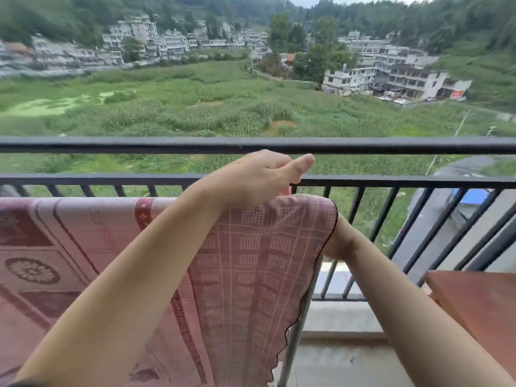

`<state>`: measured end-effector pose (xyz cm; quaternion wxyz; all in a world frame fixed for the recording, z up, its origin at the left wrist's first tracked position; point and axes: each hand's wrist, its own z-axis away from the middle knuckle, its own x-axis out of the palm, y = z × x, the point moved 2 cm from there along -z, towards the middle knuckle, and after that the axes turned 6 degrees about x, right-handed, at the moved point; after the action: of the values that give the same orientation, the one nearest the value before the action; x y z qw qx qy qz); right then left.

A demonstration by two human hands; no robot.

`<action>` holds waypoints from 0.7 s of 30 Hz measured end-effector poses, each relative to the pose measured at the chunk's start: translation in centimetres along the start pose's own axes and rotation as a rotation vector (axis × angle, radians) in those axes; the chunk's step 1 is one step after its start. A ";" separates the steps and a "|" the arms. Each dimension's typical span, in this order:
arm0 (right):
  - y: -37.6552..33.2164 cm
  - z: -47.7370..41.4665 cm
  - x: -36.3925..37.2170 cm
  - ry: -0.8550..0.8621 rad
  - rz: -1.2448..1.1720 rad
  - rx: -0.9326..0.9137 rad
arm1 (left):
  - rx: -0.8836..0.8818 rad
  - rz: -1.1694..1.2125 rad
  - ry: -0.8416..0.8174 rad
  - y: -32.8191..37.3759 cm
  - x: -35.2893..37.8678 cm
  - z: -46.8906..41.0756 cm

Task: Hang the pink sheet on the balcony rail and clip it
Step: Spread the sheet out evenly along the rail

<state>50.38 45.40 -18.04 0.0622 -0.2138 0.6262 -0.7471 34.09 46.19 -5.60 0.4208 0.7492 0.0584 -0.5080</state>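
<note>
The pink sheet (251, 261) hangs in long folds just inside the railing (167, 145), its top fold below the railing's second bar and its scalloped right edge falling beside a grey pole (296, 339). The left hand (259, 177) reaches over that top fold with its thumb stuck out free and its fingers bent down to the cloth, though whether they grip it cannot be told. The right hand (336, 238) is tucked behind the sheet's right edge with only the wrist showing, so its grip cannot be told either; a wooden table (474, 303) stands at right.
</note>
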 end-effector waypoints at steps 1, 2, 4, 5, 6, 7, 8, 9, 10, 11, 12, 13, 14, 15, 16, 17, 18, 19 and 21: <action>-0.1 -0.3 -0.1 -0.047 0.017 -0.009 | -0.036 0.007 0.035 -0.1 -0.1 0.1; -0.4 -0.5 0.1 -0.108 0.038 -0.021 | -0.068 0.007 0.089 0.1 -0.2 0.2; -0.9 -0.8 0.3 -0.259 0.066 -0.040 | -0.072 -0.026 0.274 0.3 -0.2 0.6; -1.1 -0.9 0.1 -0.339 0.061 -0.035 | -0.031 -0.074 0.424 0.6 -0.1 1.0; -1.1 -1.1 -0.1 -0.401 0.060 -0.020 | 0.020 -0.156 0.615 1.0 0.1 1.5; -0.8 -1.3 -0.5 -0.444 0.075 -0.004 | 0.071 -0.260 0.836 1.4 0.5 2.1; -0.6 -1.5 -1.0 -0.471 0.090 0.002 | 0.092 -0.356 1.057 1.7 1.2 2.9; -0.4 -1.6 -1.5 -0.474 0.100 0.005 | 0.063 -0.421 1.243 2.0 2.4 3.7; -0.4 -1.6 -1.7 -0.465 0.105 0.008 | 0.000 -0.455 1.372 2.4 3.9 4.6; -0.4 -1.6 -1.9 -0.464 0.118 0.006 | -0.059 -0.484 1.435 2.5 5.4 5.1; -0.5 -1.6 -2.0 -0.469 0.137 -0.007 | -0.109 -0.500 1.446 3.0 7.1 5.7; -0.7 -1.5 -2.0 -0.467 0.153 -0.032 | -0.163 -0.496 1.425 3.4 8.7 6.1; -0.8 -1.4 -2.1 -0.459 0.166 -0.062 | -0.224 -0.488 1.378 3.9 10.4 6.3; -1.0 -1.2 -2.1 -0.448 0.174 -0.093 | -0.287 -0.475 1.319 4.4 11.9 6.4; -1.2 -1.0 -2.1 -0.429 0.174 -0.129 | -0.348 -0.462 1.261 4.9 13.2 6.2; -1.5 -0.7 -2.0 -0.406 0.167 -0.169 | -0.405 -0.458 1.212 5.3 14.4 5.8; -1.6 -0.3 -2.0 -0.386 0.160 -0.204 | -0.455 -0.466 1.181 5.5 15.4 5.4; -1.6 0.0 -2.1 -0.364 0.159 -0.228 | -0.488 -0.481 1.166 5.6 16.1 5.0; -1.6 0.5 -2.0 -0.320 0.166 -0.260 | -0.490 -0.502 1.153 5.6 16.9 4.5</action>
<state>52.65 46.03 -16.89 0.1939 -0.2837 0.7149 -0.6090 41.83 33.75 -16.71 0.3493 0.7471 0.5596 -0.0814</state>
